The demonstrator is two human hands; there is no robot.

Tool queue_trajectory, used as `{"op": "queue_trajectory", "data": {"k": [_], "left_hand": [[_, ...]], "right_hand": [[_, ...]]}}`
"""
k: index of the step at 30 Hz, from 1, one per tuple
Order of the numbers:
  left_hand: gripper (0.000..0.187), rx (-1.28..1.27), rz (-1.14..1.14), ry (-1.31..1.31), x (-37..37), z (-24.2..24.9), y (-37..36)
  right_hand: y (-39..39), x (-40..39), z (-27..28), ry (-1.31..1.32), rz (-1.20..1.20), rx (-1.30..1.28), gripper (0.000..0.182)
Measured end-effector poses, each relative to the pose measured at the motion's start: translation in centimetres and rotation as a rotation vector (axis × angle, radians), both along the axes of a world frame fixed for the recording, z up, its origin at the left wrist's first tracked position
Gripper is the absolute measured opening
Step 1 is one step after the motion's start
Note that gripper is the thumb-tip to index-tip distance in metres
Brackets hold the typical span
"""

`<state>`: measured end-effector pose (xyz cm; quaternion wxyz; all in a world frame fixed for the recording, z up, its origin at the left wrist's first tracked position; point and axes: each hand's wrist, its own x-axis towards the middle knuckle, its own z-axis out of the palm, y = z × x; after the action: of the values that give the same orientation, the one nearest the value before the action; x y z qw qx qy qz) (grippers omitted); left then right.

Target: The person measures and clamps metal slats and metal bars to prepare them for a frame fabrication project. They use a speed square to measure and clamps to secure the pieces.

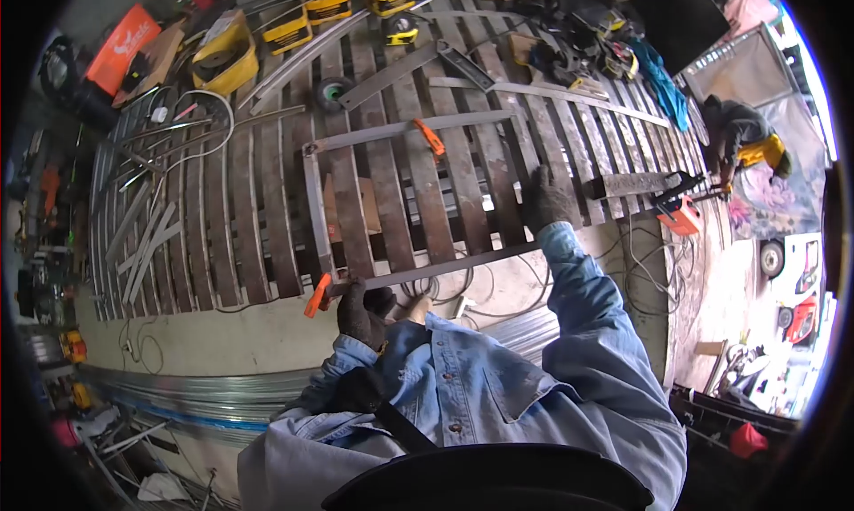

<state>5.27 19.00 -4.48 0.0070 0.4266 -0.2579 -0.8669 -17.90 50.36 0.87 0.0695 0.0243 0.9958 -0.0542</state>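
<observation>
A rectangular frame of grey metal bars (316, 195) lies on the slatted metal bench (222, 235). My left hand (363, 313), in a dark glove, is closed at the frame's near left corner. Just beside it is an orange clamp-like piece (318, 295); a second orange piece (430, 137) lies against the far bar. My right hand (549, 200), also gloved, lies over the frame's right-hand bar near the close right corner, fingers seemingly around it. That corner is partly hidden beneath the hand and sleeve.
A steel square (391, 77) and a tape measure (402, 31) lie farther back. Yellow bins (224, 57) line the far side. Loose metal strips (147, 244) lie at left, a rough heavy bar (633, 185) at right. Cables hang below; another person (743, 137) bends at far right.
</observation>
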Motion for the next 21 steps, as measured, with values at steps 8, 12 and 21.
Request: {"op": "queue_trajectory", "data": {"k": [8, 12, 21], "left_hand": [[0.028, -0.034, -0.006, -0.029, -0.4, 0.3, 0.1], [0.029, -0.006, -0.023, -0.019, -0.2, 0.0, -0.5], [0.021, 0.029, -0.227, 0.129, 0.9, 2.0, -1.5]], "right_hand": [[1.4, -0.7, -1.1, -0.065, 0.009, -0.113, 0.069], [1.5, -0.8, -1.1, -0.043, 0.01, -0.136, 0.059], [3.8, -1.7, -6.3, 0.147, 0.191, -0.121, 0.047]]}}
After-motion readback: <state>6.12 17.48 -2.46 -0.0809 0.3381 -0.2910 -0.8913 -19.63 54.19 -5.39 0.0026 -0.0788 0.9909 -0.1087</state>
